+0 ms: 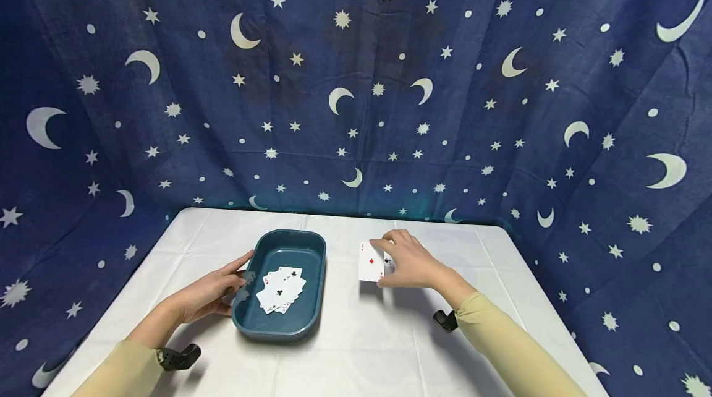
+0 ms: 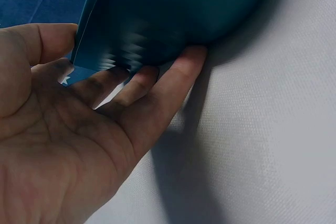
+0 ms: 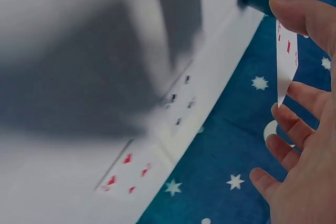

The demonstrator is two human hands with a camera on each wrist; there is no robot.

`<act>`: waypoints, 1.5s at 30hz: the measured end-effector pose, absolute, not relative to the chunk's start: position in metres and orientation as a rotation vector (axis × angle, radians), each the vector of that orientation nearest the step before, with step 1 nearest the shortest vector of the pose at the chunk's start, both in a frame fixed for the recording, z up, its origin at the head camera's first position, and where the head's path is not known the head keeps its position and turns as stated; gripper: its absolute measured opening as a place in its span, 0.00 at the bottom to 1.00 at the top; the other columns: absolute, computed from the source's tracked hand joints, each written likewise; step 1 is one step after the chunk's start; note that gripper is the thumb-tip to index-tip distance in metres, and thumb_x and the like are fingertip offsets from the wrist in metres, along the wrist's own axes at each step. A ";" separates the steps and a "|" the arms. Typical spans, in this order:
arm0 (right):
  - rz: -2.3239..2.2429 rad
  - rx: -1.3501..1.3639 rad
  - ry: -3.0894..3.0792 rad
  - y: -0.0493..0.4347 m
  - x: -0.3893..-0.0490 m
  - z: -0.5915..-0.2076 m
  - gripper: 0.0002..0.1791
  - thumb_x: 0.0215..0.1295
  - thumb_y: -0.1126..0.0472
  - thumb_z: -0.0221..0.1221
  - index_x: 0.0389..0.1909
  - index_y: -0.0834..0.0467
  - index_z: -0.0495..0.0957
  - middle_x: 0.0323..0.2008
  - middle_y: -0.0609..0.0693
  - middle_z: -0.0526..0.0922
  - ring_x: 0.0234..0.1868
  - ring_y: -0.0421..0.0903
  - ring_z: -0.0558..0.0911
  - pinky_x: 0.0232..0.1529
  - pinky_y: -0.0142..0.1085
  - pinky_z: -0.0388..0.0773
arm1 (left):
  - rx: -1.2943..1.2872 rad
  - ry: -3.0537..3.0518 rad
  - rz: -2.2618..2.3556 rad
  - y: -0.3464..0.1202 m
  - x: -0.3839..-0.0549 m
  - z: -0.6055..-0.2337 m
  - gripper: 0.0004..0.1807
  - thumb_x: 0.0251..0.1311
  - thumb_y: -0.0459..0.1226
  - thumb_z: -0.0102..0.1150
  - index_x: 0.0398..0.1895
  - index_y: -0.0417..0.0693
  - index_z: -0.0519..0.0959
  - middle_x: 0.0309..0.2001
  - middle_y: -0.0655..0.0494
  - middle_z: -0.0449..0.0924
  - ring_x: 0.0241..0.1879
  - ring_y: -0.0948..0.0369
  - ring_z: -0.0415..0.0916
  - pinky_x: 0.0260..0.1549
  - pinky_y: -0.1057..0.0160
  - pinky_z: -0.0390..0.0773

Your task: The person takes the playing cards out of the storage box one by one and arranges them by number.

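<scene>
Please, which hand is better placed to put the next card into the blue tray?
Probably the right hand: it pinches a card. The left hand touches the side of the blue tray, and no card shows in it.

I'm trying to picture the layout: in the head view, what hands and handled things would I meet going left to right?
Bare left hand, dark teal rounded rectangular dish holding a loose pile of white playing cards, white ace of diamonds card, bare right hand.
</scene>
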State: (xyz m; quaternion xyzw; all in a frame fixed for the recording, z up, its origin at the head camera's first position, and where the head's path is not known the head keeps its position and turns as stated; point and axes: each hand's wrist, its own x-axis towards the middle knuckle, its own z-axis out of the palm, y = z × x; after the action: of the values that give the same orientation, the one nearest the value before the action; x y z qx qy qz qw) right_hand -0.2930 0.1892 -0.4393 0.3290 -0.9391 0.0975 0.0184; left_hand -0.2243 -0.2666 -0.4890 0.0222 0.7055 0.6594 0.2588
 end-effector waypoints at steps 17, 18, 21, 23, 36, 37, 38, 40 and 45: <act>0.255 1.013 -2.958 0.217 -0.273 -0.475 0.50 0.43 0.39 0.76 0.71 0.51 0.73 0.57 0.49 0.73 0.61 0.51 0.68 0.63 0.53 0.65 | 0.081 1.896 1.796 -0.267 -0.225 -0.490 0.43 0.73 0.33 0.44 0.84 0.65 0.38 0.73 0.34 0.52 0.62 0.47 0.65 0.44 0.42 0.80; 0.256 1.009 -2.963 0.218 -0.273 -0.477 0.50 0.43 0.39 0.76 0.70 0.51 0.74 0.57 0.49 0.74 0.61 0.51 0.68 0.63 0.53 0.65 | 0.081 1.897 1.794 -0.268 -0.225 -0.491 0.43 0.73 0.33 0.44 0.84 0.65 0.38 0.72 0.35 0.53 0.62 0.47 0.65 0.44 0.42 0.80; 0.253 1.007 -2.976 0.218 -0.271 -0.480 0.49 0.42 0.40 0.76 0.70 0.51 0.74 0.56 0.49 0.74 0.60 0.51 0.69 0.62 0.52 0.66 | 0.078 1.904 1.787 -0.268 -0.225 -0.491 0.43 0.73 0.33 0.44 0.84 0.65 0.38 0.69 0.35 0.56 0.62 0.46 0.64 0.44 0.43 0.80; 0.262 1.009 -2.983 0.219 -0.270 -0.482 0.49 0.42 0.40 0.76 0.69 0.50 0.75 0.56 0.49 0.74 0.60 0.50 0.69 0.62 0.52 0.66 | 0.078 1.909 1.783 -0.268 -0.225 -0.491 0.43 0.73 0.33 0.44 0.84 0.64 0.38 0.67 0.36 0.58 0.61 0.46 0.65 0.44 0.43 0.80; 0.252 1.021 -3.011 0.219 -0.269 -0.490 0.47 0.43 0.40 0.75 0.68 0.50 0.76 0.54 0.47 0.74 0.57 0.48 0.68 0.59 0.52 0.67 | 0.084 1.912 1.777 -0.267 -0.225 -0.489 0.43 0.73 0.33 0.43 0.84 0.65 0.38 0.68 0.36 0.57 0.61 0.46 0.65 0.44 0.43 0.80; 0.250 1.020 -3.016 0.219 -0.269 -0.491 0.47 0.43 0.40 0.75 0.68 0.50 0.76 0.54 0.47 0.74 0.57 0.48 0.68 0.59 0.52 0.67 | 0.082 1.912 1.777 -0.267 -0.224 -0.489 0.43 0.73 0.33 0.44 0.84 0.65 0.38 0.68 0.36 0.56 0.62 0.46 0.64 0.44 0.43 0.80; 0.252 1.019 -3.020 0.219 -0.269 -0.491 0.47 0.43 0.40 0.75 0.67 0.50 0.76 0.54 0.47 0.74 0.57 0.49 0.68 0.59 0.52 0.67 | 0.081 1.911 1.777 -0.267 -0.224 -0.489 0.43 0.73 0.33 0.44 0.84 0.65 0.38 0.68 0.36 0.55 0.62 0.46 0.64 0.44 0.43 0.80; 0.252 1.019 -3.027 0.218 -0.270 -0.492 0.46 0.43 0.40 0.75 0.67 0.50 0.76 0.54 0.47 0.73 0.57 0.49 0.68 0.59 0.52 0.67 | 0.077 1.908 1.779 -0.267 -0.224 -0.488 0.43 0.73 0.33 0.44 0.84 0.65 0.38 0.68 0.36 0.55 0.62 0.45 0.63 0.44 0.43 0.80; 0.260 1.033 -3.032 0.218 -0.270 -0.492 0.46 0.44 0.41 0.75 0.68 0.51 0.76 0.54 0.46 0.73 0.57 0.48 0.68 0.59 0.52 0.68 | 0.066 1.910 1.782 -0.266 -0.224 -0.488 0.43 0.73 0.34 0.45 0.84 0.64 0.38 0.69 0.36 0.55 0.62 0.45 0.63 0.44 0.43 0.80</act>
State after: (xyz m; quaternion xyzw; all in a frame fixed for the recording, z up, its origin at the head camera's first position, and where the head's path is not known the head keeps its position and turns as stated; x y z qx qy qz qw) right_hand -0.2699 0.2181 -0.4925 0.3213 -0.9428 0.0809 -0.0360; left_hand -0.2235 -0.2664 -0.4878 0.0244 0.7055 0.6584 0.2610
